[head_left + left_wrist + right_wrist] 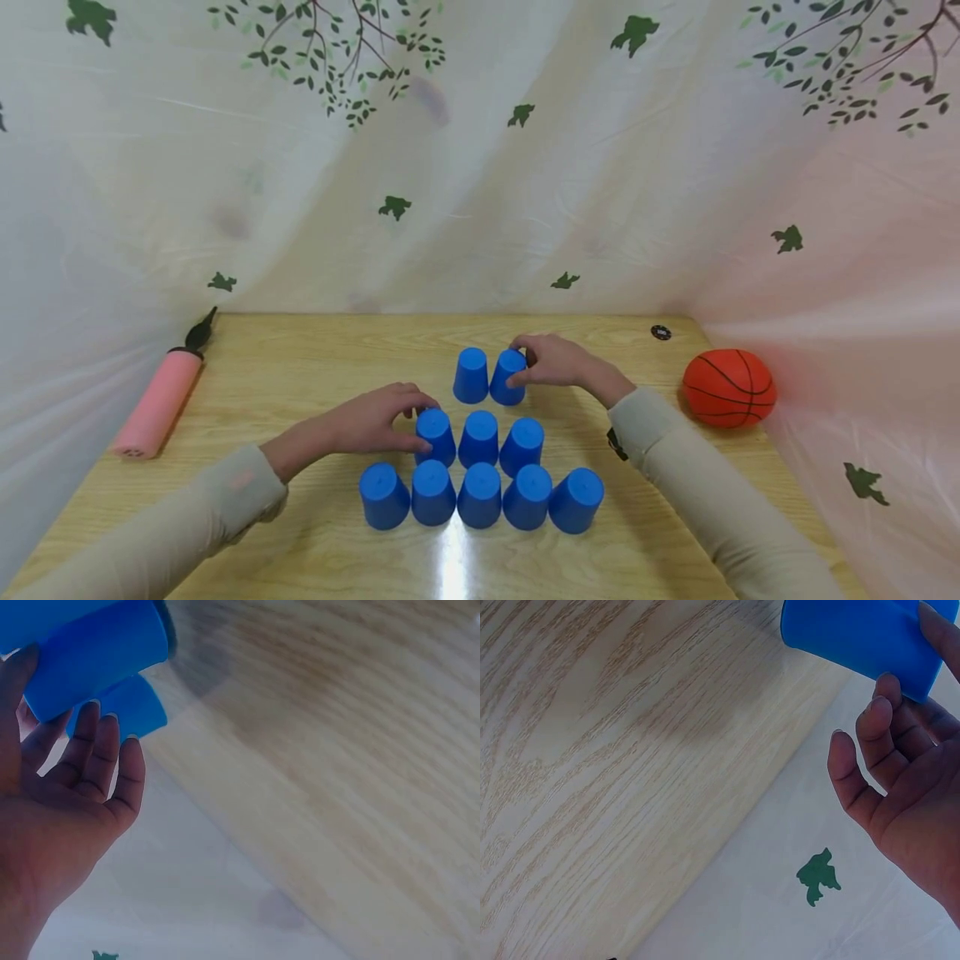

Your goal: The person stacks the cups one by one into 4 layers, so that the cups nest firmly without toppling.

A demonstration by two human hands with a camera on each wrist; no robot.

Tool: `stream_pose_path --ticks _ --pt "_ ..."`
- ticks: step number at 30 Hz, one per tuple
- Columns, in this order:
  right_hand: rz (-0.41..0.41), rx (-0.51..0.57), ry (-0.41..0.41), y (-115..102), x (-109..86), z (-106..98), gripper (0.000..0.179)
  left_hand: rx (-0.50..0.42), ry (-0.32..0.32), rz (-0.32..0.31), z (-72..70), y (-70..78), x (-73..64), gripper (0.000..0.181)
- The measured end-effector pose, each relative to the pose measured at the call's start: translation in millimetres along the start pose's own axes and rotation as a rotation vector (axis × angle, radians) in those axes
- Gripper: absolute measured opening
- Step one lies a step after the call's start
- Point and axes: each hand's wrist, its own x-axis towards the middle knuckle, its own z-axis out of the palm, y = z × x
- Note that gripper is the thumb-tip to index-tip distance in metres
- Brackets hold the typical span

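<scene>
Blue plastic cups stand upside down in three rows on the wooden table. My left hand (378,419) reaches in from the left and holds the leftmost blue cup (436,437) of the middle row between thumb and fingers. In the left wrist view this held cup (101,660) lies between the thumb and index finger, with another cup (135,709) behind the fingertips. At the back row, my right hand (558,362) pinches the right-hand cup (507,377), its thumb on the near side. The right wrist view shows that cup (862,641) at the fingertips.
Several cups (480,496) form the front row. Beside the held back cup stands one more cup (471,377). A pink hand pump (161,400) lies left, a small basketball (729,388) right. A black chip (661,332) sits near the back edge; a patterned curtain (480,167) hangs behind.
</scene>
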Motion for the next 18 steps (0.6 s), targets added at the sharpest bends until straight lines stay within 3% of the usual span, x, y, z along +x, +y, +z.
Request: stream_pose_path --ticks 10,18 --pt "-0.009 0.002 0.005 1 -0.8 1 0.055 0.050 0.133 -0.043 -29.2 -13.4 7.7 0.058" --pt "0.001 -0.001 0.005 1 -2.8 0 0.062 0.073 0.151 -0.076 -34.1 -23.8 20.2 0.060"
